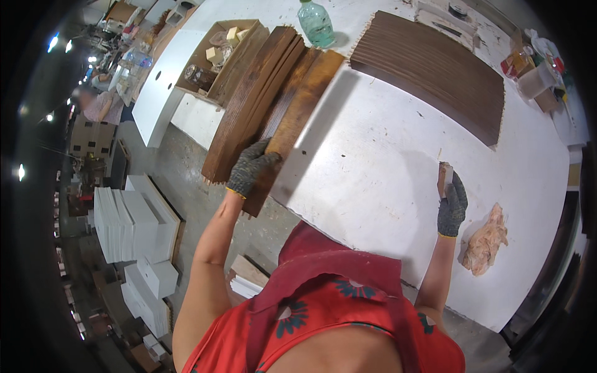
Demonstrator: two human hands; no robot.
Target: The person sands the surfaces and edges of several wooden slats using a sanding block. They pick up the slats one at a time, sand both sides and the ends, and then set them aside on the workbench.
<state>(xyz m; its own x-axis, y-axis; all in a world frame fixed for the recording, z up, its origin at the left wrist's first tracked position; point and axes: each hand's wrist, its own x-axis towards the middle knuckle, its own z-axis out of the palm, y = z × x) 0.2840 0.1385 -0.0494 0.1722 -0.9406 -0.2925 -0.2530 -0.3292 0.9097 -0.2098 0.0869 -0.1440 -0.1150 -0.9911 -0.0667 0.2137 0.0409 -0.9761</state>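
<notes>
Left hand (250, 166), right hand (453, 205): arms spread wide
Left grips a brown board (303, 109); right curls around a small block (443, 176) over the bench (367, 180).

A brown board (303, 105) lies aslant at left, a perhaps wooden block (443, 178) right.

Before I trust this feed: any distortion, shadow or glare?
Head view: fisheye bends the edges of the white table, its rim goes black; lamps glare at far left; soft shadow falls right of the plank the left hand holds.
</notes>
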